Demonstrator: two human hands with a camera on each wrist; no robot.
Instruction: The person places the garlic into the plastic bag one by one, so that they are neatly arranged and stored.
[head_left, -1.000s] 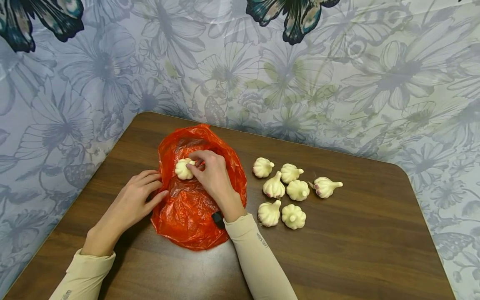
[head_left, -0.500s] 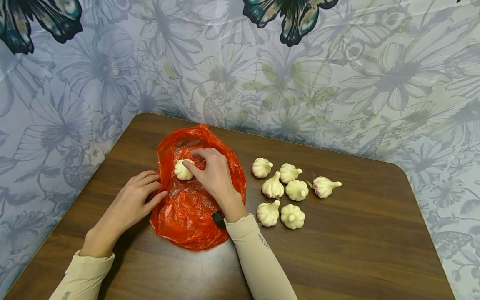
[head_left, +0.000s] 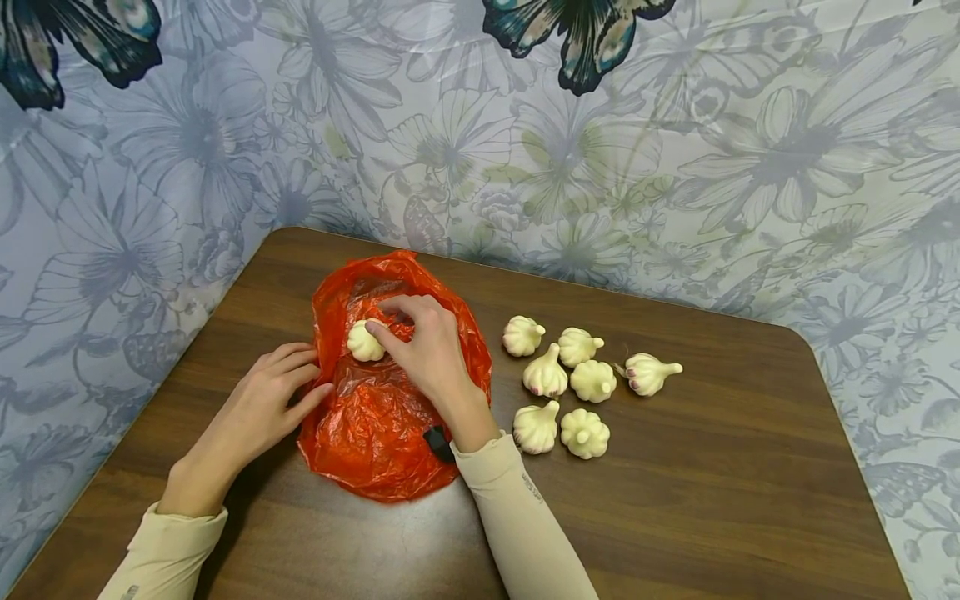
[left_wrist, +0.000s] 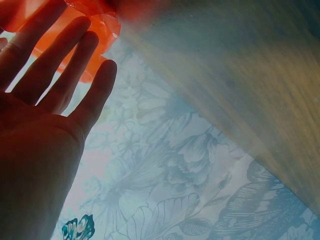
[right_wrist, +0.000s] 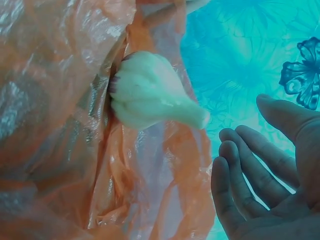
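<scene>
A garlic bulb (head_left: 366, 341) lies on the open red plastic bag (head_left: 378, 446). In the right wrist view the garlic bulb (right_wrist: 150, 92) rests against the crinkled film, its stem toward my right hand (right_wrist: 272, 172). That hand stands apart from the stem, thumb and fingers spread with nothing between them. In the head view my right hand (head_left: 427, 346) hovers over the bag, just right of the bulb. My left hand (head_left: 262, 396) is at the bag's left edge. Its fingers look straight and slightly spread against the film in the left wrist view.
Several garlic bulbs (head_left: 545, 373) lie in a loose group right of the bag on the brown wooden table (head_left: 720, 467). One garlic bulb (head_left: 650, 374) sits slightly apart. A patterned wall (head_left: 480, 167) with butterfly decorations stands behind the table.
One second ago my right thumb and fingers were at the bulb's stem. They have since let go and spread, and the bulb stays on the bag. My left hand has hardly moved.
</scene>
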